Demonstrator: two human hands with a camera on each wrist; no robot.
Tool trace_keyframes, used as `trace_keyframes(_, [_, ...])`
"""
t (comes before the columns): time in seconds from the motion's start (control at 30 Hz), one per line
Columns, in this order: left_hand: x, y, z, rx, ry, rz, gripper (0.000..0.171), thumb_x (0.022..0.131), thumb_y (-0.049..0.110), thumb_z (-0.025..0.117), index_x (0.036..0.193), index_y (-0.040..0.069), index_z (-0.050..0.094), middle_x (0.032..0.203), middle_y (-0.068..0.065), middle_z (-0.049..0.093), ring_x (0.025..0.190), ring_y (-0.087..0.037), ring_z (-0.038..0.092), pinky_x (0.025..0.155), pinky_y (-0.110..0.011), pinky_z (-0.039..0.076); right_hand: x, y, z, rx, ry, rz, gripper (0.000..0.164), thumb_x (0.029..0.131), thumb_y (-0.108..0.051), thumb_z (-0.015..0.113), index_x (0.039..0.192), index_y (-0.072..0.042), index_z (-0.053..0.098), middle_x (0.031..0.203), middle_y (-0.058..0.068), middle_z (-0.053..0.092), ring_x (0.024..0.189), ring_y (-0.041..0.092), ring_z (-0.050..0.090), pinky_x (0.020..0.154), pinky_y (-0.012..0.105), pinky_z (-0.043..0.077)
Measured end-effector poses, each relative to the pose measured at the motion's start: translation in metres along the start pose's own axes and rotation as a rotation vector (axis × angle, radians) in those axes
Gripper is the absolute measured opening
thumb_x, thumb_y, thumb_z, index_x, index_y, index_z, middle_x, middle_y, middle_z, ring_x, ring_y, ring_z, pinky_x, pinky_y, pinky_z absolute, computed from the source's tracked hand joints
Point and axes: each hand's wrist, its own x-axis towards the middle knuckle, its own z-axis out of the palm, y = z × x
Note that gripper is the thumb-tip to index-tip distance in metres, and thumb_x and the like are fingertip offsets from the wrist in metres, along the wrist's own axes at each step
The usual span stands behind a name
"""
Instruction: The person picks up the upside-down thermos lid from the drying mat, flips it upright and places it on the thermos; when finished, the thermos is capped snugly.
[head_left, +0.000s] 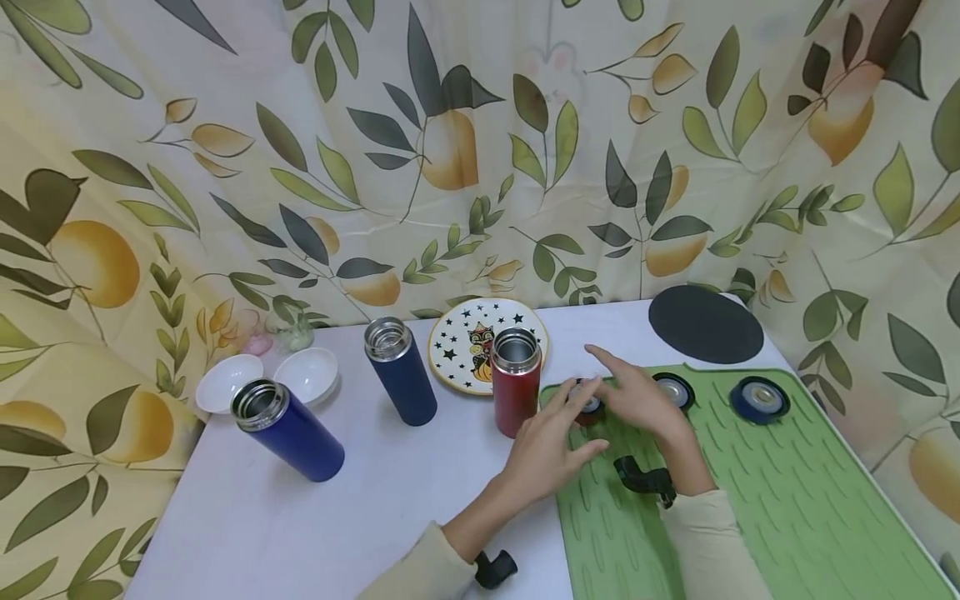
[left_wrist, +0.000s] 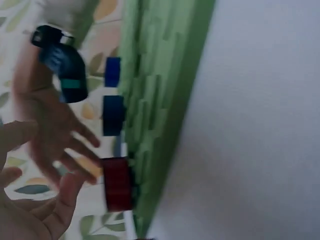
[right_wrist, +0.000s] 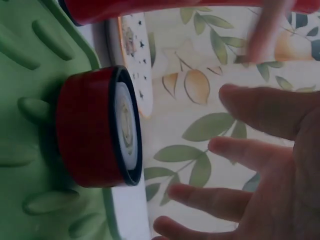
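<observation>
A red bottle lid (right_wrist: 85,127) lies on the green mat (head_left: 720,500), its hollow side with a white inner ring facing up. My right hand (head_left: 641,400) hovers just above it, fingers spread and holding nothing. Close by, my left hand (head_left: 543,450) is in the air beside the red bottle (head_left: 516,392), fingers extended and also holding nothing. That bottle stands upright with its steel mouth uncovered. Farther along the mat sit a dark navy lid (head_left: 677,388) and a blue lid (head_left: 759,400). In the head view, my hands partly cover the red lid.
Two more uncovered bottles, one navy (head_left: 405,383) and one blue (head_left: 296,437), stand to the left. Behind the red bottle lies a star-patterned plate (head_left: 453,329). Two white bowls (head_left: 213,392) are at far left; a black round mat (head_left: 705,325) lies at back right.
</observation>
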Motion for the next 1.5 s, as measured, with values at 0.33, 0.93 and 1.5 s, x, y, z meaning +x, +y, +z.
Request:
trace_keyframes(0.33, [0.021,-0.026,0.050,0.006,0.045,-0.250,0.081,0.077,0.029,0.074,0.143,0.037,0.028,0.139,-0.013,0.040,0.109,-0.023,0.055,0.085,-0.051,0.046,0.006,0.014,0.013,-0.037,0.005,0.008,0.065,0.092,-0.045,0.050,0.142,-0.007,0.033,0.136,0.024,0.041,0.121,0.043,0.040,0.091,0.059,0.037])
trace_keyframes(0.93, [0.030,-0.033,0.076,-0.056,0.234,-0.298,0.054,0.074,0.020,0.076,0.124,0.024,0.057,0.119,0.005,0.056,0.107,-0.014,0.054,0.086,-0.035,0.046,0.008,0.017,0.022,-0.152,0.039,-0.018,0.041,0.090,-0.019,0.058,0.126,0.000,0.054,0.115,0.022,0.059,0.103,0.040,0.055,0.080,0.053,0.046])
trace_keyframes(1.5, [0.017,0.001,0.009,-0.253,0.212,0.055,0.051,0.076,0.037,0.073,0.123,0.029,0.057,0.124,0.010,0.054,0.066,0.004,0.055,0.060,-0.013,0.048,-0.032,-0.001,-0.030,0.554,-0.081,-0.057,0.043,0.093,-0.026,0.055,0.130,-0.005,0.050,0.109,0.012,0.064,0.098,0.023,0.061,0.084,0.038,0.047])
